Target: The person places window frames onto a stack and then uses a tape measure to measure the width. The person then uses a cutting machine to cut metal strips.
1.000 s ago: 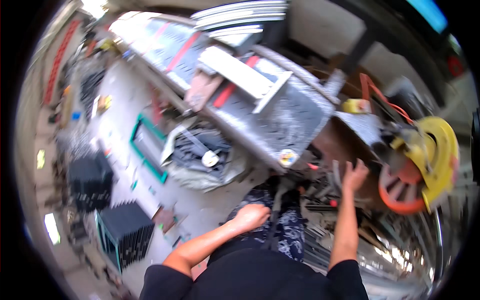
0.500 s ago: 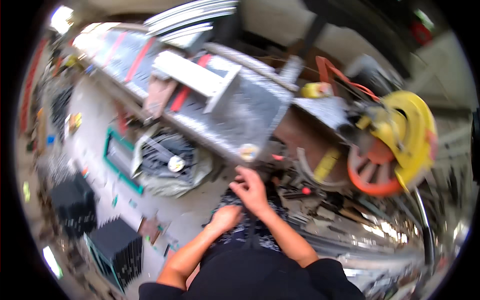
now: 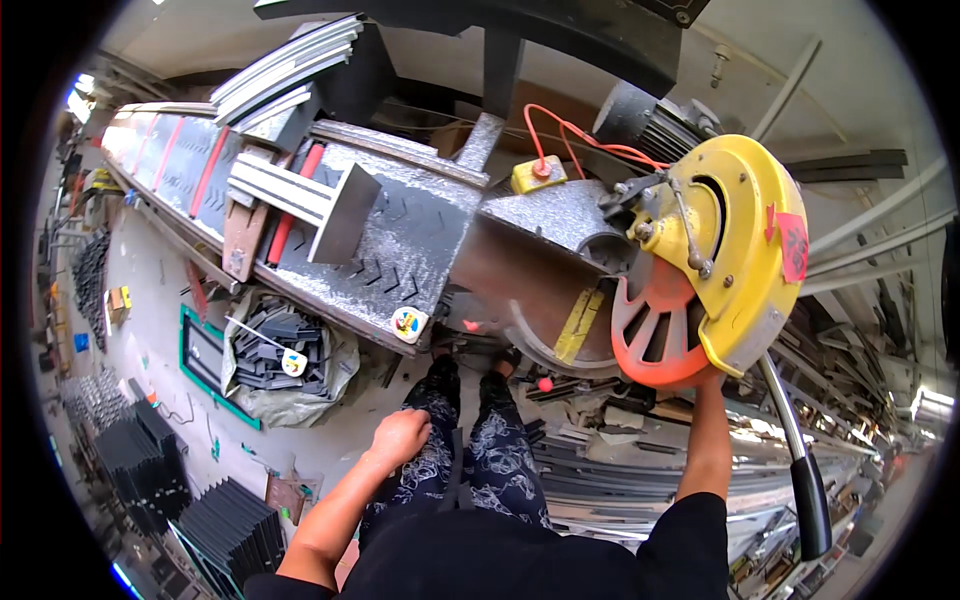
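Observation:
My left hand (image 3: 402, 437) hangs over my patterned trousers with its fingers curled in, and nothing shows in it. My right arm reaches out to the cut-off saw, where my right hand (image 3: 708, 390) goes up behind the lower edge of the yellow blade guard (image 3: 735, 205). Its fingers are hidden there. Beside it is the saw's slotted orange lower guard (image 3: 655, 372). A lever with a black grip (image 3: 811, 510) slants down to the right of my arm. Left of the saw, light metal profiles (image 3: 280, 190) lie across the roller table (image 3: 400, 235), against an upright dark plate (image 3: 345, 215).
A yellow switch box (image 3: 538, 177) with an orange cable sits behind the saw bed. A sack of dark offcuts (image 3: 290, 345) stands on the floor at left, next to a green frame (image 3: 190, 375). Stacked dark profiles (image 3: 230, 530) are at lower left; long bars (image 3: 640, 490) lie at right.
My right hand has gone from in front of my body out to the right, behind the saw's guard. My left hand has moved slightly left. The view has turned toward the saw.

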The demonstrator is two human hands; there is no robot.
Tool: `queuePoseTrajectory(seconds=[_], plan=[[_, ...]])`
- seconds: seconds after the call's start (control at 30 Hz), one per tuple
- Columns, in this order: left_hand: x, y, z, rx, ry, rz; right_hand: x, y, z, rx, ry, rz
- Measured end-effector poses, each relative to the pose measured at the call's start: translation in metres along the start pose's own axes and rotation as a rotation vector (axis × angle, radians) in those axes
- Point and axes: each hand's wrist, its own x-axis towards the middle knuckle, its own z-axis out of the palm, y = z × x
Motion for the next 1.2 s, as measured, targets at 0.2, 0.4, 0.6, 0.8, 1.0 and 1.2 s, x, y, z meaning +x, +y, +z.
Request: queuePoseTrajectory(seconds=[0.2, 0.4, 0.6, 0.8, 1.0, 1.2], plan=[[0.015, 0.032, 0.007, -0.050, 0.005, 0.011, 0.019, 0.018, 0.009, -0.076, -0.158, 0.045], [0.018, 0.032, 0.014, -0.083, 0.009, 0.057, 0.026, 0.028, 0.018, -0.091, -0.200, 0.048], [0.028, 0.022, 0.003, -0.054, -0.004, 0.091, 0.010, 0.025, 0.032, -0.108, -0.221, 0.055], [0.060, 0.019, -0.034, 0.007, 0.013, 0.208, -0.030, -0.030, 0.052, -0.104, -0.196, 0.003], [0.090, -0.001, -0.078, 0.028, 0.140, 0.230, -0.069, -0.137, 0.069, -0.061, -0.080, -0.166], [0.158, 0.004, -0.124, 0.097, 0.465, 0.380, -0.111, -0.265, 0.093, 0.023, 0.133, -0.340]])
